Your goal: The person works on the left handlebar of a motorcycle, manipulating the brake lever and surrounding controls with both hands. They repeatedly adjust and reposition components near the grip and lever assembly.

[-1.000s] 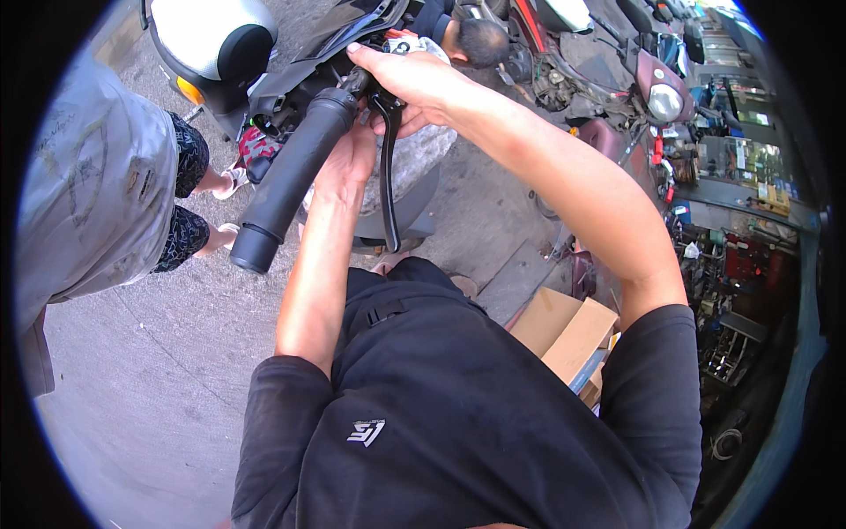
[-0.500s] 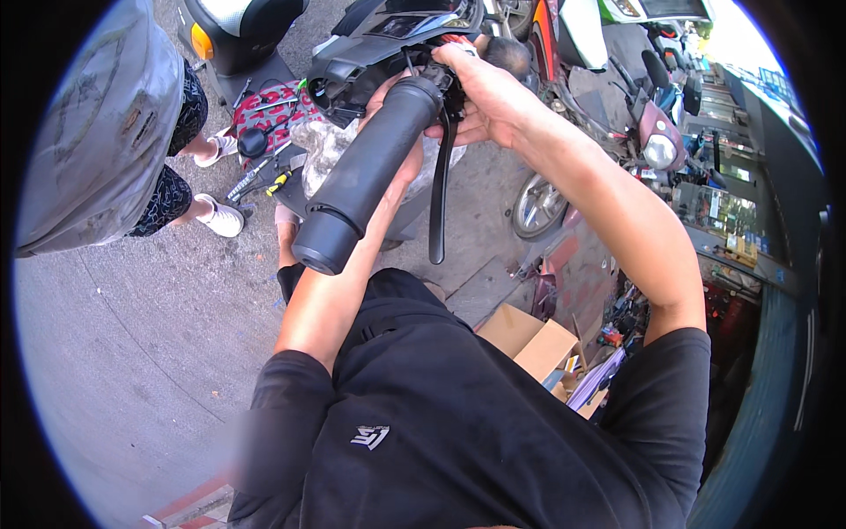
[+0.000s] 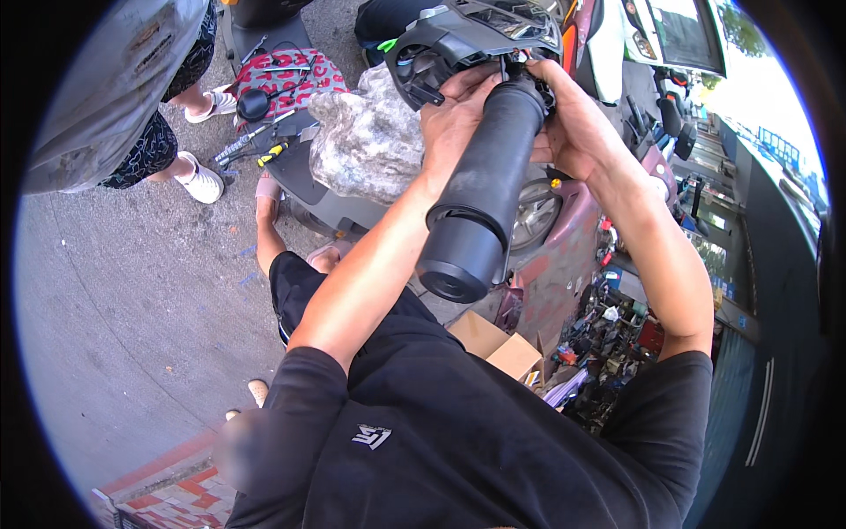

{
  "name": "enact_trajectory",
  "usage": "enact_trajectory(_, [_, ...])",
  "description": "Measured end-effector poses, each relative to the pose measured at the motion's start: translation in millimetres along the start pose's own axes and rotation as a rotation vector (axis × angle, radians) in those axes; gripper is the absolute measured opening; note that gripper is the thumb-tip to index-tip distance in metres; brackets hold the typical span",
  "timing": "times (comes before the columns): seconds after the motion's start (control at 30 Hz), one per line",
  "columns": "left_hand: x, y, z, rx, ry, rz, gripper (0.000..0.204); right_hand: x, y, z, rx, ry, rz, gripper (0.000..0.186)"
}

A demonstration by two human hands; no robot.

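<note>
A black handlebar grip (image 3: 485, 176) points toward me, its ribbed inner end close to the scooter's dark dashboard housing (image 3: 480, 35). My left hand (image 3: 454, 123) is at the left of the grip's inner end, its fingers closed and partly hidden under the housing. From the right, my right hand (image 3: 568, 123) curls round the handlebar beside the inner end of the grip, thumb on top. What the left fingertips pinch is hidden. The brake lever is mostly hidden behind the grip.
Crumpled clear plastic (image 3: 366, 137) covers the seat area. A red-patterned cloth (image 3: 291, 79) holds tools, with a yellow-handled screwdriver (image 3: 273, 154) nearby. Another person's legs (image 3: 167, 145) stand at left. A cardboard box (image 3: 498, 344) and assorted parts (image 3: 599, 348) lie at right; parked scooters (image 3: 652, 53) stand beyond.
The grip, housing and both hands have shifted right in view. My left hand, earlier behind the grip, now shows at its left side. The brake lever has become mostly hidden.
</note>
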State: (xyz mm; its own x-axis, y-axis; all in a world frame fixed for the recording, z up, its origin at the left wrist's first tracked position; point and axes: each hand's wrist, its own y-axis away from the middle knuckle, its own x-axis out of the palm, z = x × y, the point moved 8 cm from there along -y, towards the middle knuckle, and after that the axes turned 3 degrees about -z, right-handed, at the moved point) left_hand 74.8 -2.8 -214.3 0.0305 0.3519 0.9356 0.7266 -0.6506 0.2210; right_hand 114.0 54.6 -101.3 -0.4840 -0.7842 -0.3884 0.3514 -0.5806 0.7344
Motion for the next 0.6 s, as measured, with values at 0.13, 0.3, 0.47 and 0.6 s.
enact_trajectory(0.13, [17.7, 14.4, -16.5, -0.137, 0.131, -0.178, 0.02, -5.6, -2.2, -2.0, 0.029, -0.052, -0.017, 0.041])
enact_trajectory(0.3, [11.8, 9.8, -15.2, -0.1, 0.077, -0.244, 0.015, -5.2, -9.7, -6.1, 0.012, -0.098, -0.079, 0.04])
enact_trajectory(0.47, [1.2, -1.0, -12.6, -0.055, 0.077, -0.225, 0.018, 1.1, -17.5, -4.7, 0.008, -0.082, -0.038, 0.04])
enact_trajectory(0.6, [1.2, -4.4, -10.7, -0.019, 0.169, -0.146, 0.022, 2.7, -24.5, -6.4, 0.001, -0.069, -0.022, 0.043])
